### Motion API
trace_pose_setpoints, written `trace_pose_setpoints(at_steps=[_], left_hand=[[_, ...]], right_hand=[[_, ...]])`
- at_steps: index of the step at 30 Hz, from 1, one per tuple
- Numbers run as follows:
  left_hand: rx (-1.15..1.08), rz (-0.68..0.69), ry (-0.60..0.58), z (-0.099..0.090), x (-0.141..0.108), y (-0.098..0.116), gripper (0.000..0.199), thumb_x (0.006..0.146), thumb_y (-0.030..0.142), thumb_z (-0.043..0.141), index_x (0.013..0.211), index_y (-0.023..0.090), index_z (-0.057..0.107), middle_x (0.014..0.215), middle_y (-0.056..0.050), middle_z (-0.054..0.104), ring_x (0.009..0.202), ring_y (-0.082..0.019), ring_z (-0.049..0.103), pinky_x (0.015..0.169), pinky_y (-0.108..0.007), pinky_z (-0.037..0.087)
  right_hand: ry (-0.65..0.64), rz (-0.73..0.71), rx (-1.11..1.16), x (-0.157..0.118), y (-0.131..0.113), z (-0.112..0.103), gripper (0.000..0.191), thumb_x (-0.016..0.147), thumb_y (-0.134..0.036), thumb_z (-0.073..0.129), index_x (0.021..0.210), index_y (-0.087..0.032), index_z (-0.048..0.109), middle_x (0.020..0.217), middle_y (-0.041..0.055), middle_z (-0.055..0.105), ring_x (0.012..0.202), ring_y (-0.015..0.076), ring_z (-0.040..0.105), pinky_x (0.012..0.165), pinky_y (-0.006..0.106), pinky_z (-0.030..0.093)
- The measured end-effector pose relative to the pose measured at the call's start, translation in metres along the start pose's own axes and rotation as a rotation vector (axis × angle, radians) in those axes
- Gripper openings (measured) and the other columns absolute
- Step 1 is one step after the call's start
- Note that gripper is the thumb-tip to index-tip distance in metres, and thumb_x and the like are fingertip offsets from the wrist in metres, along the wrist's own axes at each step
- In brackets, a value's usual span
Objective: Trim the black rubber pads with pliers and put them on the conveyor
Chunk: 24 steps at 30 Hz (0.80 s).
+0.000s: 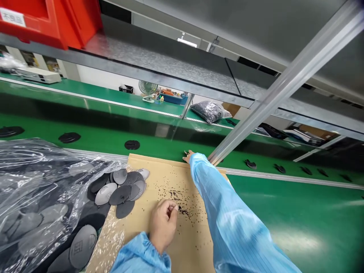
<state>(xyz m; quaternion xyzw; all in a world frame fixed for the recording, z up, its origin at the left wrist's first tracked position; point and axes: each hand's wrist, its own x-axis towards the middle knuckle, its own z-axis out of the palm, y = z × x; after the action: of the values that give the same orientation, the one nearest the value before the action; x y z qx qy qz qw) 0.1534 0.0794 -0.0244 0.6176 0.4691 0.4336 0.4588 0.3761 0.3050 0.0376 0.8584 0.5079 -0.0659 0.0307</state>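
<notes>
My left hand hangs low over a tan cardboard sheet, its fingers pinched together just above a scatter of small black bits. Nothing shows between those fingertips. My right hand reaches far forward in a pale blue striped sleeve, over the sheet's far edge. A tiny dark piece lies at its fingertips, and I cannot tell whether it is held. Several round dark grey flat discs with tabs overlap on the sheet's left part, left of my left hand.
A clear plastic bag holding more grey discs lies at the left. Dark tabbed parts sit on a green conveyor belt beyond the sheet. A metal rail slants overhead, below a shelf carrying a red bin.
</notes>
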Motion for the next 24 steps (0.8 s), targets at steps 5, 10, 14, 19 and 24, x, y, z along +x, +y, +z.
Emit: trace_pose_setpoints(at_steps=[5,10,14,19,24], left_hand=[[0.011,-0.007,-0.009,0.000,0.001,0.002,0.018,0.086,0.028,0.047,0.078,0.020,0.061,0.080,-0.003,0.058,0.075,-0.016,0.054,0.070,-0.028,0.042],[0.014,0.021,-0.010,0.000,0.001,-0.003,0.020,0.086,0.032,0.047,0.078,0.020,0.061,0.080,-0.003,0.059,0.074,-0.016,0.055,0.070,-0.028,0.044],[-0.066,0.021,0.011,0.002,0.001,-0.007,0.025,0.083,0.041,0.052,0.081,0.019,0.063,0.078,-0.004,0.062,0.073,-0.017,0.058,0.068,-0.028,0.046],[-0.370,-0.185,0.048,-0.004,0.005,0.002,0.048,0.077,0.061,0.053,0.091,0.016,0.059,0.073,-0.004,0.063,0.057,-0.013,0.056,0.049,-0.022,0.041],[-0.925,-0.578,-0.231,-0.031,0.015,0.016,0.055,0.080,0.067,0.044,0.093,0.014,0.054,0.066,-0.004,0.061,0.041,-0.008,0.047,0.034,-0.016,0.024]], right_hand=[[0.028,0.011,0.075,-0.001,0.006,-0.004,0.026,0.083,-0.025,0.055,0.106,-0.013,0.060,0.103,0.0174,0.063,0.098,0.0291,0.062,0.083,0.037,0.046],[0.185,-0.087,0.205,-0.027,0.012,-0.017,0.026,0.085,-0.023,0.051,0.109,-0.014,0.055,0.105,0.0170,0.063,0.099,0.0275,0.060,0.083,0.034,0.045],[0.283,-0.209,0.332,-0.075,0.014,-0.028,0.022,0.086,-0.028,0.051,0.105,-0.018,0.055,0.100,0.0113,0.064,0.094,0.0245,0.061,0.080,0.032,0.045],[0.271,-0.436,0.505,-0.171,0.020,-0.010,0.014,0.085,-0.030,0.049,0.093,-0.021,0.057,0.088,0.0008,0.064,0.084,0.0165,0.060,0.074,0.026,0.045],[0.172,-0.746,0.685,-0.250,0.033,0.030,0.011,0.084,-0.025,0.047,0.088,-0.020,0.055,0.082,0.0016,0.062,0.078,0.0167,0.057,0.074,0.028,0.044]])
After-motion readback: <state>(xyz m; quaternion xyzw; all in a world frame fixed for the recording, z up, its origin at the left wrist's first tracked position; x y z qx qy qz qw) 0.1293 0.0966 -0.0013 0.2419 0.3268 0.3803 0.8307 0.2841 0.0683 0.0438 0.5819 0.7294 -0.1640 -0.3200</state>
